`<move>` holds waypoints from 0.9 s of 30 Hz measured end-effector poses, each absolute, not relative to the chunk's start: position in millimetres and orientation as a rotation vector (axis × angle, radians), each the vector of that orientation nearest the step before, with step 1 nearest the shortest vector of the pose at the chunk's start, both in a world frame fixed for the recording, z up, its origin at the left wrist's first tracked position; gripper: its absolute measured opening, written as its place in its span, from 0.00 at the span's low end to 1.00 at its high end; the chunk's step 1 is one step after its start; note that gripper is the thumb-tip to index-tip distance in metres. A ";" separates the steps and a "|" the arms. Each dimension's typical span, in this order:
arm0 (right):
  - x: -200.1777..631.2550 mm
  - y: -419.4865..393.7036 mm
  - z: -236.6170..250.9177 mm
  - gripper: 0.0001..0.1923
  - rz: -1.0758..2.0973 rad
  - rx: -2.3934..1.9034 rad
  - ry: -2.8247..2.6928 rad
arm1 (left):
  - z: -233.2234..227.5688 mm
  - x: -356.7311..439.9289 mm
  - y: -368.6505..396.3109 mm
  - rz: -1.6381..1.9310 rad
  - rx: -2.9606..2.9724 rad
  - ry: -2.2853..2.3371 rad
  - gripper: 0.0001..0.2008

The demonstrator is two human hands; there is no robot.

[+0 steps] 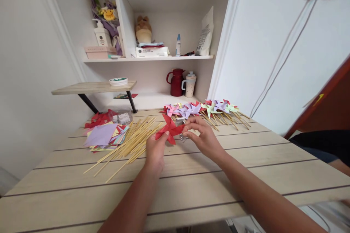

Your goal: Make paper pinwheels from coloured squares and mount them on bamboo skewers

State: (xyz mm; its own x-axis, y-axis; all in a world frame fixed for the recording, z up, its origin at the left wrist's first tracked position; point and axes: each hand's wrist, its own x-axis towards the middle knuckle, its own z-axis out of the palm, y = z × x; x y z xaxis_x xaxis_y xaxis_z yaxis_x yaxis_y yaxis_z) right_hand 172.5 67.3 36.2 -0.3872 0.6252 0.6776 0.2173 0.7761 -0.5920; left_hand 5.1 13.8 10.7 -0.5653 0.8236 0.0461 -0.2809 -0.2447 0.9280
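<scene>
A red paper pinwheel [171, 128] is pinched between the thumb and fingers of my left hand [155, 149], raised a little over the table. My right hand [203, 136] is beside it, thumb and forefinger closed at the pinwheel's right tip; whether they grip the paper or something small is hidden. Just beneath those fingertips lies a small heap of shiny silvery pieces [182, 138], too small to name for certain. To the left are loose wooden sticks [136, 140] and a stack of coloured paper squares [101, 135].
Several pinwheels on sticks [191, 109] lie along the table's back right. Red paper pieces [100, 119] and a clear plastic packet [121, 117] are at the back left, near a small raised shelf [93, 87]. A red jug [177, 83] and a cup [190, 84] stand behind.
</scene>
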 end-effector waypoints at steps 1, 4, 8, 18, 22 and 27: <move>171.9 66.6 35.7 0.08 0.464 -0.632 -1.952 | 12.1 5.8 13.0 1.892 0.724 1.248 0.13; 172.0 66.3 35.2 0.08 0.420 -0.666 -1.919 | 15.4 8.0 10.9 1.876 0.762 1.245 0.11; 172.6 67.5 36.1 0.08 0.554 -0.687 -1.872 | 16.1 9.4 10.3 1.850 0.854 1.280 0.10; 166.7 64.9 32.2 0.06 0.791 -0.603 -1.916 | 12.2 9.2 13.6 1.862 1.309 1.436 0.06; 165.4 66.8 31.7 0.06 0.853 -0.590 -1.863 | 16.8 11.9 11.4 1.901 1.423 1.443 0.03; 165.5 68.8 31.7 0.08 0.925 -0.576 -1.859 | 21.6 14.3 8.1 1.927 1.460 1.450 0.02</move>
